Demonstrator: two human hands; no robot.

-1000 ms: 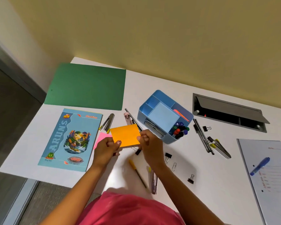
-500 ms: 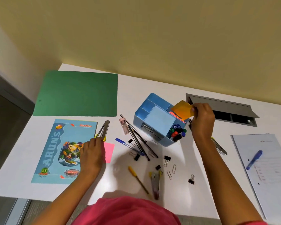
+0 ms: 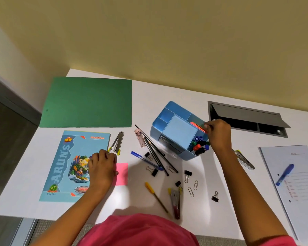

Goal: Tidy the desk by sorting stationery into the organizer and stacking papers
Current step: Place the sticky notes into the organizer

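The blue organizer (image 3: 174,108) stands mid-desk with markers (image 3: 199,146) in its front right cell. My right hand (image 3: 219,135) is at its right side and pinches an orange sticky-note pad (image 3: 196,125), which sits low in the right compartment with only its top edge showing. My left hand (image 3: 101,167) rests with bent fingers on the left part of a pink sticky note (image 3: 122,173), beside the blue notebook (image 3: 68,166). Loose pens and pencils (image 3: 155,153) lie left of the organizer.
A green folder (image 3: 87,102) lies at the back left. White papers (image 3: 295,192) with a blue pen (image 3: 284,174) are at the right edge. A yellow pen (image 3: 156,196), binder clips (image 3: 188,174), paper clips (image 3: 193,188) and metal clips (image 3: 175,203) are scattered in front. An open cable hatch (image 3: 247,119) lies behind.
My right hand carried the orange pad from in front of me to the organizer and lowered it into the right compartment. My left hand let go of it and settled on the pink note.
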